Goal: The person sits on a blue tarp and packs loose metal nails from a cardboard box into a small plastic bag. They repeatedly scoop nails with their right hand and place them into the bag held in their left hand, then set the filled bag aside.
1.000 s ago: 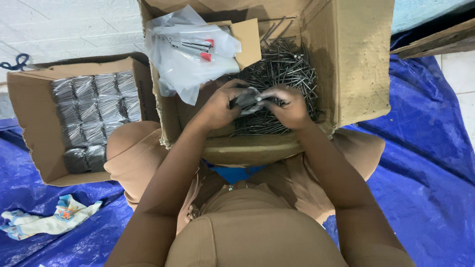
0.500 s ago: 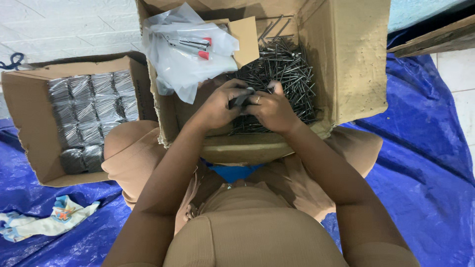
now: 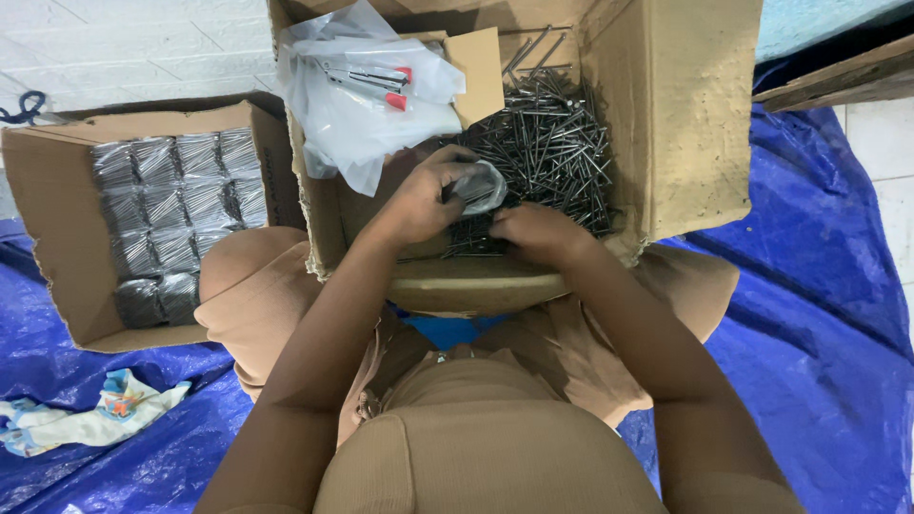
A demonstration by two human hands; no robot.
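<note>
A small clear plastic bag (image 3: 479, 187) is held in the left hand (image 3: 419, 195), fingers curled around it so that its mouth faces the heap. The bag sits over the loose steel nails (image 3: 543, 143) that fill the open cardboard box (image 3: 685, 114) at twelve o'clock from the seated person. The right hand (image 3: 538, 228) lies palm down on the nails at the near edge of the heap, just at four o'clock from the bag; whether nails are pinched beneath it cannot be told. A crumpled plastic sheet with red-tipped tools (image 3: 367, 81) rests on the box's inner flap at eleven o'clock, within reach. At nine o'clock a second carton (image 3: 57, 238) holds filled nail packets (image 3: 176, 205) laid in tidy rows, so they pack closely. Everything is set on a blue tarpaulin (image 3: 809, 314).
</note>
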